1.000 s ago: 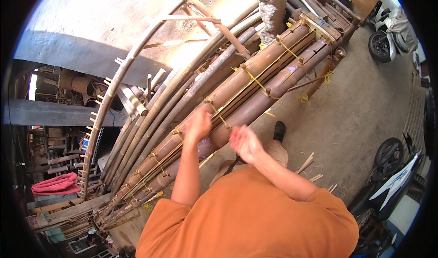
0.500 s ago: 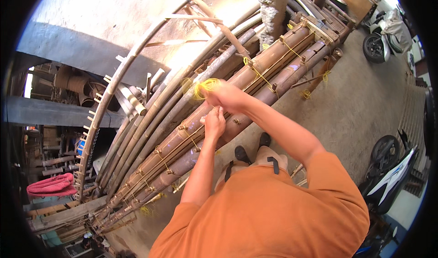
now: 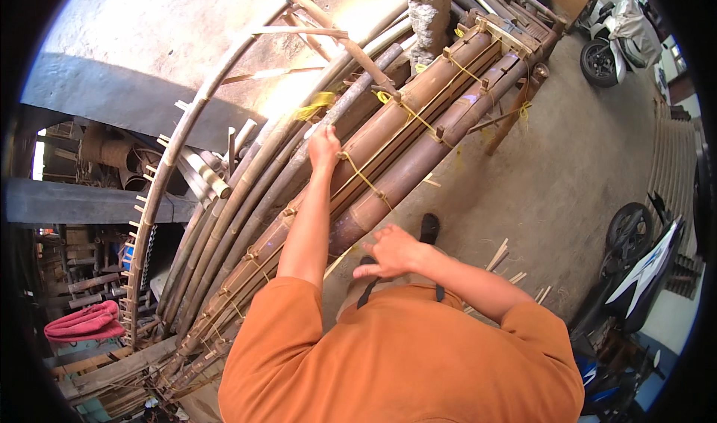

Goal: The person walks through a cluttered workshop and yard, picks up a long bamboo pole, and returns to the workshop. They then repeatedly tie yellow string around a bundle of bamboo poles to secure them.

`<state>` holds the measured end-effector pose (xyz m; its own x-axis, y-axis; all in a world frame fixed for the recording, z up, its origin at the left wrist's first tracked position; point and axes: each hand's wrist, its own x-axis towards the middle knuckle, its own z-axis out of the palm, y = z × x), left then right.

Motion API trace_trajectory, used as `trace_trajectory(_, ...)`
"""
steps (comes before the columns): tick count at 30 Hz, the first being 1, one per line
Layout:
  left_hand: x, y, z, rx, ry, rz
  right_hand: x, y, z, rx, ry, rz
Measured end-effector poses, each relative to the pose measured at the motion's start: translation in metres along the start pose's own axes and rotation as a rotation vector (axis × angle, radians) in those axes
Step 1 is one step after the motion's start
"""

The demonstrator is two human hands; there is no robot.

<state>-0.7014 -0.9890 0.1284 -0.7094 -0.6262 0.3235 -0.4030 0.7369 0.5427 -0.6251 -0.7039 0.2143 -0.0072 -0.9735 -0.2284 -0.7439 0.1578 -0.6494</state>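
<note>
A long frame of thick brown bamboo poles (image 3: 418, 135) runs slantwise from the lower left to the upper right, lashed together at intervals with yellow cord (image 3: 364, 178). Beside it on the left lie several thinner, curved bamboo poles (image 3: 224, 199), bending up toward the top of the view. The concrete floor (image 3: 567, 169) spreads to the right, with thin bamboo slivers (image 3: 502, 255) scattered near the person's feet. A motorbike (image 3: 642, 262) stands at the right edge and another (image 3: 616, 38) at the upper right. A red cloth (image 3: 84, 323) lies at the lower left.

The left hand (image 3: 324, 146) reaches out over the frame and rests on the thick poles right by a cord lashing; whether its fingers are pinching the cord I cannot tell. The right hand (image 3: 390, 251) hangs well back from it, near the body, fingers spread and holding nothing.
</note>
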Motion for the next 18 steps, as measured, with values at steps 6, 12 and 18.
trace_trajectory(6, 0.016, 0.048, -0.057, -0.925, -0.175, -0.180, 0.032, -0.064, 0.095, 0.729, 0.053, -0.012)
trace_trajectory(12, 0.022, 0.015, -0.008, -0.143, -0.051, -0.126, 0.048, -0.130, 0.131, 0.724, 0.066, -0.003)
trace_trajectory(18, -0.015, 0.007, -0.081, -0.009, -0.329, 0.073, 0.077, -0.076, 0.190, 1.355, 0.282, 0.052)
